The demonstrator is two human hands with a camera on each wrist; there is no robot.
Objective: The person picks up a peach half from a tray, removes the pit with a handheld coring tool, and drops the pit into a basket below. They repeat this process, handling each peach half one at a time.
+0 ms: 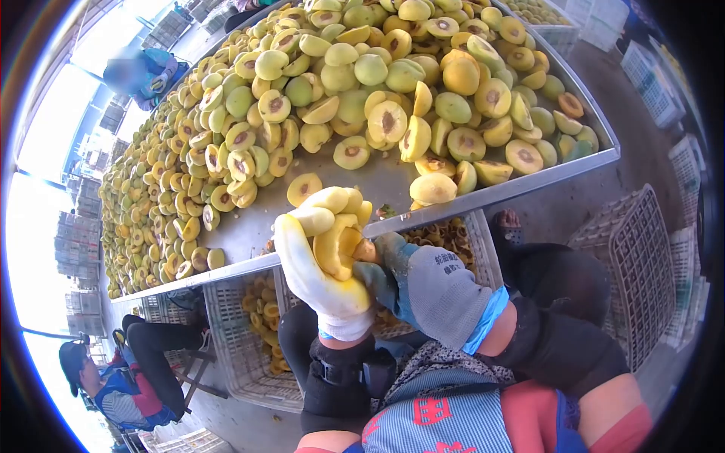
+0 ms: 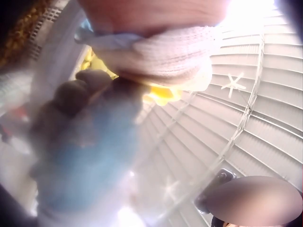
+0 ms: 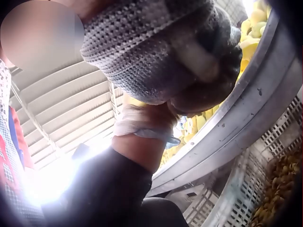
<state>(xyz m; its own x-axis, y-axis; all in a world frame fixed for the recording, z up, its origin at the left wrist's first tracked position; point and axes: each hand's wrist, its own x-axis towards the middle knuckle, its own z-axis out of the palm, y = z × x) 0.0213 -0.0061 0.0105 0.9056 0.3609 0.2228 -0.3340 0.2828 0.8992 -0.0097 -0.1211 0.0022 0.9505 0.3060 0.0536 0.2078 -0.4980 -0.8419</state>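
Observation:
My left hand (image 1: 321,260), in a white glove coated yellow, grips a yellow peach half (image 1: 337,245) with its fingers curled over the top. Close against it, my right hand (image 1: 423,279) wears a grey and blue-green glove, its fingers curled. A tan, round-ended piece (image 1: 365,251) shows between the right fingertips and the peach; I cannot tell what it is. In the left wrist view the right glove (image 2: 90,146) is blurred below the pale left cuff (image 2: 156,56). The right wrist view shows the dark glove fingers (image 3: 208,90) bent inward. Beyond both hands lie heaped peach halves (image 1: 389,121).
A metal-rimmed table (image 1: 529,185) carries the peaches. Below its edge stand crates (image 1: 226,325) holding brownish pieces (image 1: 264,309). More crates (image 1: 634,257) stand at right. One person (image 1: 113,392) sits at lower left, another (image 1: 147,75) is across the table.

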